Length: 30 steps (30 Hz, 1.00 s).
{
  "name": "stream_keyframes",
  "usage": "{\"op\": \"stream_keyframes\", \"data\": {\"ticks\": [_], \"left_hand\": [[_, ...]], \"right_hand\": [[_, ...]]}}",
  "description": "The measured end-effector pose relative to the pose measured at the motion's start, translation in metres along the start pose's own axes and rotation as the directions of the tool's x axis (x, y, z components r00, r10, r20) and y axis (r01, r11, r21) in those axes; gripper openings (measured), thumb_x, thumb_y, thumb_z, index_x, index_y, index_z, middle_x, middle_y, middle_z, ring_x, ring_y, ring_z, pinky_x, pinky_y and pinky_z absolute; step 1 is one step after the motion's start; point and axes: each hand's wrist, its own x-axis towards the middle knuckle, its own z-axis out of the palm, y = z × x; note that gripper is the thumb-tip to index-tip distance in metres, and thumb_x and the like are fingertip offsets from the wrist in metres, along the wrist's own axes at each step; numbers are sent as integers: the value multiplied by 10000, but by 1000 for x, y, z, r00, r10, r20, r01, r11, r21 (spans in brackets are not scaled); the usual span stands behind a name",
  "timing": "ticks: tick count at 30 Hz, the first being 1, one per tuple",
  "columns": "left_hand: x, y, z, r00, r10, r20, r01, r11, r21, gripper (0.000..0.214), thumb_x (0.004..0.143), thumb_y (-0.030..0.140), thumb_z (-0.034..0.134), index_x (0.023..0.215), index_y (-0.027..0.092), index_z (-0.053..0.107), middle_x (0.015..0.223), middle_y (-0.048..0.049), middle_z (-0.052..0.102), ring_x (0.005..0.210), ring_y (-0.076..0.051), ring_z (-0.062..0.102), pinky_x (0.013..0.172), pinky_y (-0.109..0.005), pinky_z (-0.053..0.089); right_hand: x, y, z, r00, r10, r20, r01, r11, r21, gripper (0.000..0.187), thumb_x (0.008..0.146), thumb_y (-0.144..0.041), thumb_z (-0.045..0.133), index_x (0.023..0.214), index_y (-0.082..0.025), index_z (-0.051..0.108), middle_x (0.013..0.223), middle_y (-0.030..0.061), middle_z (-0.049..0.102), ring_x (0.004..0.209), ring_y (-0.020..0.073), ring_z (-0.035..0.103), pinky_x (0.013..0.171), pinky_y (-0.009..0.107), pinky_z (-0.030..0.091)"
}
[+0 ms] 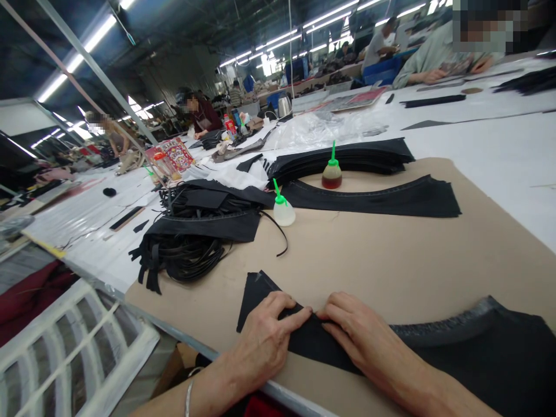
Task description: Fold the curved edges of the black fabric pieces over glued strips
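Observation:
A long black fabric piece (469, 353) lies along the near side of the table, its curved upper edge shiny as if coated. My left hand (269, 330) presses on its left part, with the index finger stretched along the edge and the thumb and other fingers closed against the cloth. Close beside it, my right hand (360, 330) pinches the same edge between thumb and fingers. The fingertips of both hands almost meet. Beneath my palms, part of the fabric is hidden.
Beyond my hands stand a bottle of clear liquid (284, 214) and a bottle of reddish liquid (332, 175), both green-tipped. Black strips (186, 255) are heaped at left. Stacked black pieces (343, 156) lie behind on brown board (369, 249). A co-worker (438, 58) sits across.

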Motion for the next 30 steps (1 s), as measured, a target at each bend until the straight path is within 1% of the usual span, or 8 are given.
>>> {"op": "stream_keyframes", "data": {"ticks": [6,10,12,16,19,21,26,30], "left_hand": [[-4,0,0,999,49,21,-51,996,73,508,876,41,379,1296,258,567,1168,-108,516,1149,-232,483,943,-410,495],[-5,-2,6,995,85,-50,-80,993,91,453,897,52,376,1245,237,599,1197,-111,528,1128,-225,509,926,-397,499],[-3,-3,8,992,111,-55,-108,993,56,418,906,58,373,1224,203,603,1175,-105,562,1108,-216,521,941,-383,488],[2,-2,8,991,130,-15,-130,991,-22,412,918,64,351,1258,167,559,1076,-89,618,1016,-200,546,918,-358,488],[5,3,7,994,105,37,-106,994,36,473,910,60,347,1336,196,499,1050,-85,612,975,-210,543,875,-375,502],[4,8,8,994,88,66,-93,992,80,483,901,57,361,1331,219,511,1021,-76,605,961,-211,538,857,-373,510],[-2,3,4,977,174,119,-190,972,137,502,894,59,395,1374,190,465,1179,-85,582,1165,-213,473,1035,-378,420],[-1,-10,-9,958,247,147,-270,950,160,484,880,64,415,1321,234,521,1110,-51,625,1153,-192,500,1072,-408,363]], "right_hand": [[-11,5,-3,997,-77,-30,76,996,-44,195,947,-92,451,940,-208,607,931,39,556,875,193,525,782,332,439],[-15,4,-7,995,-102,-13,101,990,-98,230,971,-119,414,923,-204,623,903,42,553,832,192,524,745,333,438],[-15,3,-9,993,-115,6,115,985,-133,230,967,-106,410,919,-193,617,901,45,549,833,196,519,741,338,433],[-14,2,-9,991,-126,42,132,973,-191,208,957,-83,420,909,-178,599,896,49,545,830,201,510,740,346,426],[-14,3,-8,991,-128,42,134,968,-211,194,959,-87,424,930,-177,594,894,50,542,831,205,504,742,352,425],[-16,3,-8,991,-131,36,135,968,-212,189,954,-77,430,938,-176,590,901,51,543,836,205,503,748,354,425],[-20,-2,-4,992,-127,26,129,969,-209,191,942,-61,433,926,-178,582,920,56,545,849,209,505,762,363,432],[-18,-10,3,998,-55,-6,51,966,-252,124,911,-69,504,916,-172,573,917,66,551,849,232,512,764,399,449]]}}
